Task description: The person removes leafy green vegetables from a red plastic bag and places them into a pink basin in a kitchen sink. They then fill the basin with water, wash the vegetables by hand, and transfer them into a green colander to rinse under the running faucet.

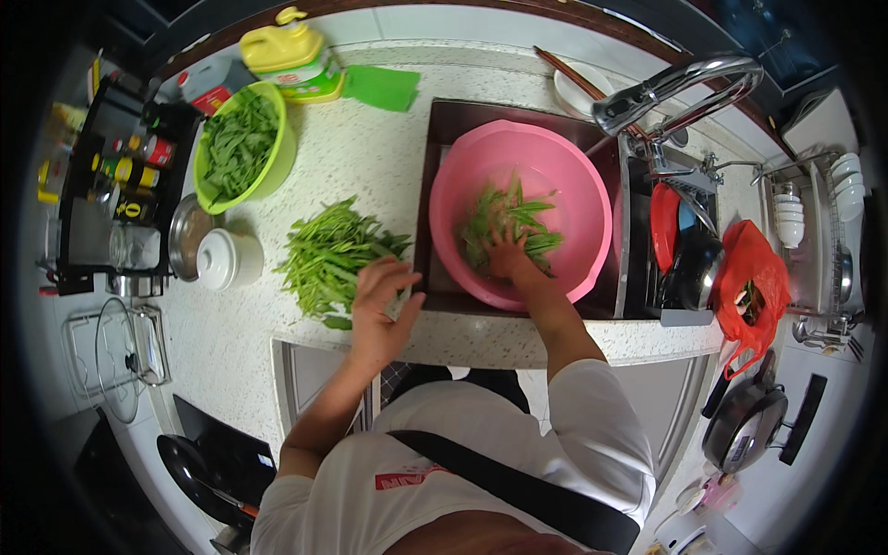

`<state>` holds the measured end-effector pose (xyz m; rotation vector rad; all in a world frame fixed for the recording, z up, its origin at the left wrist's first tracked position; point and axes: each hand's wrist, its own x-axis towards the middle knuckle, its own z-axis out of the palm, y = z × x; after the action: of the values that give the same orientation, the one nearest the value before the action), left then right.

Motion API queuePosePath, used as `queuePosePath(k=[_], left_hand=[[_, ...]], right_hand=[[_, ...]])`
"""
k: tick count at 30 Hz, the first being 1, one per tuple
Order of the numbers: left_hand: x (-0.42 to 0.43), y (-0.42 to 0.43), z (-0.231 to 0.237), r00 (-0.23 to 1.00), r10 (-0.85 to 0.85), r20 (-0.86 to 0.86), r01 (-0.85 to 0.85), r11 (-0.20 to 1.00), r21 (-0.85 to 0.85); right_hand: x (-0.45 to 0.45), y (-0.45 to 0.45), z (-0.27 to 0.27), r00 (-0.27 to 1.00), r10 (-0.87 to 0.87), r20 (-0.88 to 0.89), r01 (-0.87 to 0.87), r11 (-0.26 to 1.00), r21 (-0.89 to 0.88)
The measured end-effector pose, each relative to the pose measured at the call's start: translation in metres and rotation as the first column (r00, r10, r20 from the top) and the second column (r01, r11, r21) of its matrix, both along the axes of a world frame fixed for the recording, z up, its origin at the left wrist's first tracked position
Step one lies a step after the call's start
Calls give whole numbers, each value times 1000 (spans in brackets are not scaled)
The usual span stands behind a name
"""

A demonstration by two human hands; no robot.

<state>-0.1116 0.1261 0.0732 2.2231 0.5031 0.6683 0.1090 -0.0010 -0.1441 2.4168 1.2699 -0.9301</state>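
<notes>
A pink plastic basin (586,208) with water stands in the sink (436,277). Leafy green stems (538,239) lie in the water, and my right hand (506,255) presses down on them with fingers spread. Beside the sink's left edge, a pile of cut green stems (326,257) rests on the speckled countertop. Over the right side of that pile is my left hand (385,305), its fingers apart and nothing visible in its grasp. A lime-green basin (283,163) filled with green leaves (239,142) stands farther back at the left.
The chrome faucet (631,104) arches behind the sink at the right. A red plastic bag (753,257) sits right of it. A white lidded canister (229,258), a metal bowl (186,236) and a yellow detergent jug (295,62) stand on the left side. Chopsticks lie across a white bowl (579,87).
</notes>
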Motion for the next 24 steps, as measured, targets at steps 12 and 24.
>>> queuePosePath(k=[12,24], left_hand=[[192,-9,-267,802,-125,-584,149,989,-7],[166,-19,-327,952,-164,260,215,-250,-944]], right_hand=[[88,-49,23,998,-43,50,31,974,223],[22,-20,62,772,-428,-469,619,341,707]])
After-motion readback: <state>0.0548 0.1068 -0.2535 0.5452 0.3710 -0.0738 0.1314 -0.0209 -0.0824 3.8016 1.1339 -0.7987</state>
